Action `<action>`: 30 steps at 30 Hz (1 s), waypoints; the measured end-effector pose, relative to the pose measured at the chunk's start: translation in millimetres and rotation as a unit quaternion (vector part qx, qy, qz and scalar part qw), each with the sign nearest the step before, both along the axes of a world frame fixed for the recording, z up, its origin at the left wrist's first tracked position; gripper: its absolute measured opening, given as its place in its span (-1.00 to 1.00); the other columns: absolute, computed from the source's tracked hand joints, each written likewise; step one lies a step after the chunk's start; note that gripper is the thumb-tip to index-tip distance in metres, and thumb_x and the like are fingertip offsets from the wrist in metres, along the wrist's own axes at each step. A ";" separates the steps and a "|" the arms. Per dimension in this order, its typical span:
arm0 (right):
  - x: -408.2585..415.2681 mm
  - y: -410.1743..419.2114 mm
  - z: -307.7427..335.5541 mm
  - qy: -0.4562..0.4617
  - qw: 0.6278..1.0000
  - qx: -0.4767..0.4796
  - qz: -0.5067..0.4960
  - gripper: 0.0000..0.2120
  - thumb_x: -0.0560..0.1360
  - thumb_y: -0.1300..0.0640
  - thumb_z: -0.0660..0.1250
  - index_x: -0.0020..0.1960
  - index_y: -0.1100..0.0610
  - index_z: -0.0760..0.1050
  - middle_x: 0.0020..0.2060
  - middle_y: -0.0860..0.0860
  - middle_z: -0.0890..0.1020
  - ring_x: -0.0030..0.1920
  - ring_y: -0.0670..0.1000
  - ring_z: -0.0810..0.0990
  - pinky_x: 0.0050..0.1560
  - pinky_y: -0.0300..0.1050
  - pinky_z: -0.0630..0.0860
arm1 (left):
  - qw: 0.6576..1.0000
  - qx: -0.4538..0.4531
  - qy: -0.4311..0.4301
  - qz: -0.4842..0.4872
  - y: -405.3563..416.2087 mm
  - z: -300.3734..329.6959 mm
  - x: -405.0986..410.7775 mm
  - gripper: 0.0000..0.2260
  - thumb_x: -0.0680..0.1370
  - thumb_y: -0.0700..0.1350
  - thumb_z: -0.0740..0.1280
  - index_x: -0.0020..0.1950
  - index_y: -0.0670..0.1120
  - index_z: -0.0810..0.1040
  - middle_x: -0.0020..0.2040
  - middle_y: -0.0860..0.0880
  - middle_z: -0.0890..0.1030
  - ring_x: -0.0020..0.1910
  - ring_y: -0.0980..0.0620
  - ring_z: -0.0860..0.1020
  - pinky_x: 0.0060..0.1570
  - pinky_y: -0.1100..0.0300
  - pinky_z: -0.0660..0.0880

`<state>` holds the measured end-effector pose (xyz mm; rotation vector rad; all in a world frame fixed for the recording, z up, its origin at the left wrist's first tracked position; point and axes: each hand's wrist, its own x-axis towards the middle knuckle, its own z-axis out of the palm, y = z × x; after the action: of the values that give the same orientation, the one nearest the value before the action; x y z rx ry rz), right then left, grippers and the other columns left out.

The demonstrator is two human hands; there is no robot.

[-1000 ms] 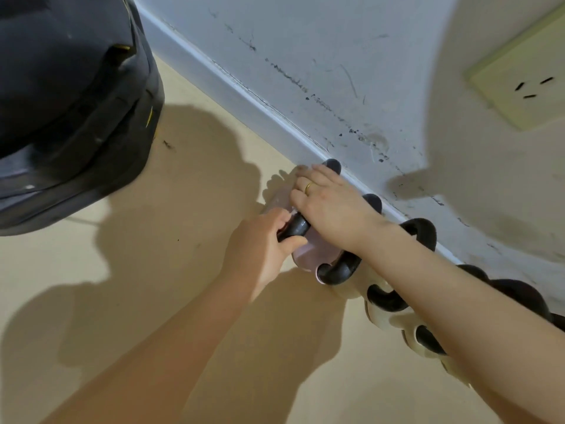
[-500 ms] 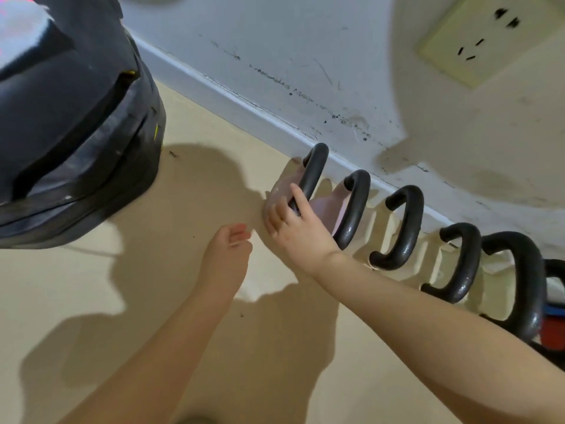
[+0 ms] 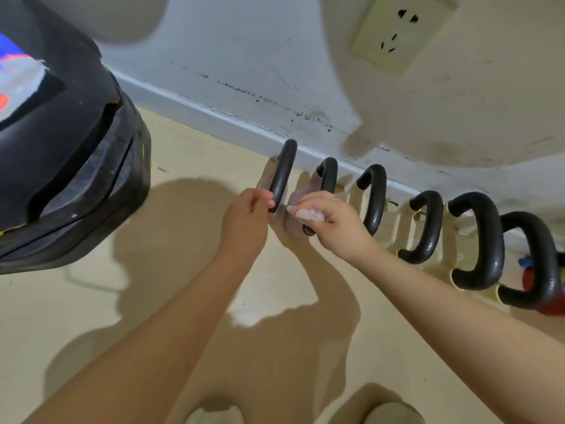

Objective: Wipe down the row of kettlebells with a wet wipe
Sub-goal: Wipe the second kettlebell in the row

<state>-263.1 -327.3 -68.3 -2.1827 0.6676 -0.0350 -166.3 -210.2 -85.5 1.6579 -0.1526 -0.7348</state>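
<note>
6 black-handled kettlebells (image 3: 374, 197) line the wall; right hand (image 3: 331, 223) holds crumpled wipe (image 3: 308, 215).

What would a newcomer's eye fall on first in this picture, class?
The row of black kettlebell handles along the foot of the wall, running from centre to the right edge. At its left end, the left hand grips the first handle while the right hand holds a crumpled wet wipe beside it. A big black bag fills the upper left.

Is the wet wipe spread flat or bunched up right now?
Bunched up: the wet wipe shows as a crumpled white wad pinched in the right hand.
</note>
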 end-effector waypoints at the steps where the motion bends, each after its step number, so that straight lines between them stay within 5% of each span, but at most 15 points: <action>1: -5.7 -6.8 8.7 0.017 0.999 0.014 -0.043 -0.81 0.49 0.18 0.34 -0.15 0.30 0.62 -0.07 0.03 0.61 0.01 -0.07 0.50 0.12 -0.25 0.40 | 1.000 -0.007 0.003 -0.021 -7.7 2.9 -3.1 -0.75 0.51 -0.27 0.18 -0.25 0.03 0.50 -0.21 0.04 0.56 -0.28 0.09 0.51 -0.20 0.28 0.45; 5: -20.0 -26.5 26.7 0.069 0.976 0.062 -0.200 -0.66 0.43 0.01 0.38 -0.43 0.14 0.40 -0.34 0.12 0.55 -0.25 0.09 0.48 -0.13 0.05 0.48 | 0.991 0.025 0.001 -0.131 -41.8 9.1 -15.4 -0.83 0.54 -0.26 0.15 -0.10 -0.08 0.52 -0.11 -0.03 0.54 -0.24 0.08 0.49 -0.20 0.33 0.42; 8: -22.0 -33.8 35.2 0.104 0.953 0.095 -0.269 -0.75 0.45 0.00 0.30 -0.27 0.18 0.47 -0.32 0.06 0.49 -0.25 0.09 0.48 -0.19 0.03 0.49 | 0.981 0.077 -0.035 -0.177 -65.7 1.7 -22.5 -0.77 0.55 -0.22 0.18 0.17 -0.18 0.49 -0.03 -0.06 0.54 -0.10 0.04 0.49 -0.24 0.57 0.34; 12: -18.0 -38.2 44.8 0.153 0.923 0.204 -0.289 -0.84 0.53 0.06 0.13 -0.06 0.15 0.40 -0.30 0.04 0.45 -0.33 -0.01 0.41 -0.31 -0.15 0.32 | 0.959 0.146 -0.119 -0.212 -82.1 -16.5 -28.4 -0.73 0.53 -0.16 0.24 0.22 -0.16 0.43 -0.07 -0.11 0.56 -0.02 -0.08 0.51 -0.02 0.20 0.39; 16: -8.2 -39.8 50.9 0.157 0.865 0.374 -0.295 -0.81 0.47 0.21 0.12 -0.32 0.16 0.26 -0.70 -0.03 0.29 -0.67 -0.08 0.24 -0.65 -0.35 0.19 | 0.953 0.177 -0.110 -0.218 -87.7 -21.4 -30.4 -0.86 0.54 -0.15 0.22 0.06 -0.16 0.45 -0.22 -0.01 0.50 -0.04 -0.18 0.53 -0.12 0.15 0.38; 18: -4.2 -42.9 43.7 0.151 0.862 0.383 -0.294 -0.88 0.45 0.21 0.15 -0.27 0.14 0.29 -0.61 0.01 0.26 -0.69 -0.07 0.19 -0.63 -0.34 0.13 | 0.948 0.193 -0.126 -0.220 -91.4 -19.2 -28.0 -0.82 0.54 -0.15 0.24 0.12 -0.15 0.46 -0.08 -0.07 0.57 0.06 -0.17 0.55 -0.03 0.13 0.41; 20: -4.7 -52.4 29.2 0.094 0.876 0.342 -0.326 -0.85 0.49 0.16 0.23 -0.23 0.14 0.32 -0.51 0.04 0.31 -0.67 -0.05 0.28 -0.61 -0.29 0.23 | 0.938 0.206 -0.146 -0.239 -92.7 -16.7 -25.7 -0.72 0.54 -0.12 0.27 0.23 -0.14 0.42 -0.02 -0.07 0.55 0.06 -0.11 0.55 0.02 0.16 0.41; 24: -9.7 -72.9 10.2 -0.037 0.954 0.046 -0.295 -0.66 0.41 0.04 0.33 -0.38 0.14 0.24 -0.45 0.08 0.32 -0.43 0.04 0.30 -0.35 -0.15 0.29 | 0.931 0.226 -0.131 -0.255 -95.1 -18.4 -25.6 -0.79 0.55 -0.13 0.25 0.18 -0.09 0.43 -0.17 0.04 0.51 -0.18 0.07 0.52 -0.21 0.32 0.35; 26: -9.1 -81.9 11.7 0.029 0.969 -0.045 -0.241 -0.60 0.45 -0.01 0.32 -0.40 0.12 0.21 -0.48 0.01 0.33 -0.45 -0.01 0.29 -0.44 -0.15 0.21 | 0.927 0.239 -0.125 -0.261 -97.7 -16.3 -25.3 -0.85 0.56 -0.14 0.23 0.10 -0.13 0.46 -0.21 0.02 0.48 -0.14 0.04 0.52 -0.15 0.30 0.36; 30: 8.7 -82.5 12.4 0.163 0.963 -0.030 -0.214 -0.78 0.54 0.14 0.20 -0.25 0.20 0.37 -0.44 0.02 0.35 -0.42 0.01 0.36 -0.49 -0.19 0.20 | 0.925 0.244 -0.122 -0.263 -95.8 -10.8 -28.1 -0.86 0.56 -0.17 0.21 0.03 -0.20 0.50 -0.12 -0.12 0.56 0.01 -0.11 0.54 0.01 0.17 0.40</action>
<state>-254.4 -409.8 -55.8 -2.0808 1.3344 0.0821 -194.4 -306.1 -96.3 2.2198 -0.6575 -1.0213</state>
